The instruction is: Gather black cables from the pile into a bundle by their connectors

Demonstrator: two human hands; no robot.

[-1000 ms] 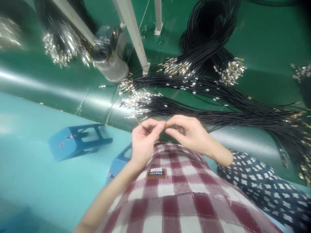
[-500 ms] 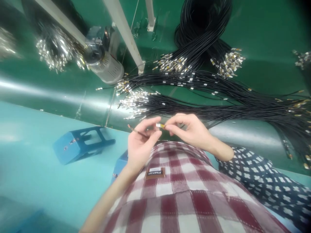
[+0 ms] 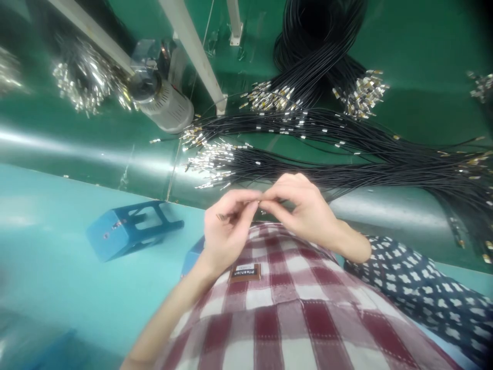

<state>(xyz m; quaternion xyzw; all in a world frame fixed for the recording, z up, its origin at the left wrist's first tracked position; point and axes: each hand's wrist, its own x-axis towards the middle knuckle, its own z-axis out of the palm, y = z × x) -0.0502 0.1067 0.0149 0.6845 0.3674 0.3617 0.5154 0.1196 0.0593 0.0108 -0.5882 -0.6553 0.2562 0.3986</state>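
Note:
Just above the checked apron (image 3: 285, 308), my two hands meet at their fingertips. My left hand (image 3: 231, 221) pinches the end of a thin cable, mostly hidden between its fingers; a short brown piece shows at its palm. My right hand (image 3: 298, 210) is closed, thumb and forefinger pressed together at the same small end. Just beyond my hands, a bundle of black cables (image 3: 327, 174) lies along the green table, its silvery tips (image 3: 211, 162) to the left.
A coiled cable bundle (image 3: 316, 46) is at the back. A grey-white machine (image 3: 165, 105) stands left of it beside slanting metal posts (image 3: 192, 46). More cable ends (image 3: 84, 82) lie far left. A blue stool (image 3: 131, 228) is on the floor below the table edge.
My left thumb and forefinger have closed over the small labelled end that showed between my hands. The brown piece at my left palm has pulled in and shows less.

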